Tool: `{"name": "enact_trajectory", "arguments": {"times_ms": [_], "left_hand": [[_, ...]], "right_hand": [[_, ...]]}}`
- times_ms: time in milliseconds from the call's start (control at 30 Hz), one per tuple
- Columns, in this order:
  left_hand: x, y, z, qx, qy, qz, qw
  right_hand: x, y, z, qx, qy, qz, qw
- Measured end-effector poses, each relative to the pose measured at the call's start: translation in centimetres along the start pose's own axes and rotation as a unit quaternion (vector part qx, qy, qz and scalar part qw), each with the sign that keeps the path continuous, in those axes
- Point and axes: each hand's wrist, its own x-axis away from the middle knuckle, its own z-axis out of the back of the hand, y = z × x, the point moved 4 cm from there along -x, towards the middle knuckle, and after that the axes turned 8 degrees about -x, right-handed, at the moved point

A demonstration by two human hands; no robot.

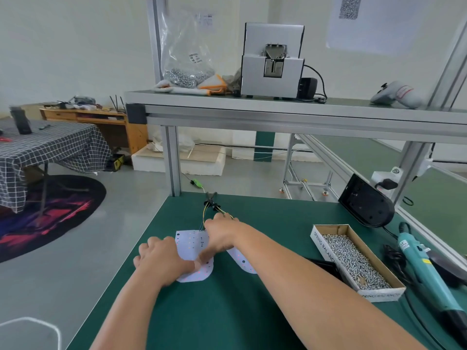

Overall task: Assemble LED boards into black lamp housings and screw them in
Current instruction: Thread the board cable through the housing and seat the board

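Note:
Two white LED boards lie on the green mat, one (192, 245) under my hands and a second (243, 261) partly hidden below my right forearm. Yellow and black wires (211, 207) run from the boards toward the far edge of the bench. My left hand (161, 258) rests on the left board with curled fingers, its thumb touching my right hand. My right hand (222, 236) lies across the boards, fingers bent down onto them near the wire ends. A black lamp housing (366, 202) leans against the frame at the right.
A cardboard box (336, 229) full of silver screws stands at the right, with a teal electric screwdriver (424, 271) beyond it. Part of a black object (326, 266) shows by my right forearm. On the aluminium shelf (278, 107) above sit a screw feeder (273, 61) and a bag of screws (187, 54).

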Motion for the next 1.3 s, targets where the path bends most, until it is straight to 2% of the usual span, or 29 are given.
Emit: {"name": "enact_trajectory", "arguments": {"times_ms": [233,333,400,467,567,633,667,733,833,933,1033,1100,1167,1233,1300], "left_hand": [[0.0,-0.2,-0.3,0.072,0.0,-0.03,0.997],[0.0,0.0,-0.3,0.136,0.005,-0.036,0.99],[-0.3,-0.2,-0.1,0.284,-0.007,-0.062,0.957],[-0.3,-0.2,0.2,0.419,-0.021,-0.105,0.901],[0.9,0.8,0.7,0.522,-0.08,-0.201,0.825],[1.8,1.6,0.8,0.556,-0.131,-0.243,0.784],[2.1,1.9,0.8,0.565,-0.155,-0.26,0.768],[2.6,2.5,0.5,0.573,-0.205,-0.285,0.741],[3.5,3.4,0.1,0.573,-0.279,-0.321,0.701],[4.5,3.9,0.0,0.565,-0.345,-0.356,0.659],[4.5,4.2,0.7,0.631,-0.313,-0.346,0.62],[3.9,4.4,0.7,0.715,-0.254,-0.296,0.581],[3.8,5.4,0.3,0.762,-0.232,-0.259,0.546],[4.8,6.9,-0.1,0.762,-0.244,-0.272,0.535],[6.2,8.5,-0.3,0.738,-0.262,-0.314,0.536]], "right_hand": [[1.3,1.0,0.7,-0.065,0.013,-0.013,0.998],[2.8,1.1,1.0,-0.172,0.036,0.008,0.984],[3.9,1.3,1.5,-0.271,0.074,0.014,0.96],[5.3,1.8,2.0,-0.332,0.113,0.027,0.936],[7.6,3.8,2.9,-0.428,0.166,0.048,0.887],[9.1,6.0,3.7,-0.475,0.238,0.045,0.846],[9.8,7.3,4.1,-0.455,0.284,0.039,0.843],[10.5,9.4,4.8,-0.358,0.337,0.027,0.87],[10.5,10.4,5.1,-0.197,0.303,0.044,0.931],[10.9,11.0,4.9,-0.088,0.305,0.092,0.944],[12.4,11.4,4.8,-0.08,0.314,0.09,0.942],[13.7,11.2,4.6,-0.121,0.307,0.067,0.942],[15.1,10.3,4.1,-0.197,0.307,0.075,0.928],[16.4,8.7,3.4,-0.228,0.307,0.11,0.917],[17.0,6.9,2.4,-0.204,0.288,0.157,0.922]]}}
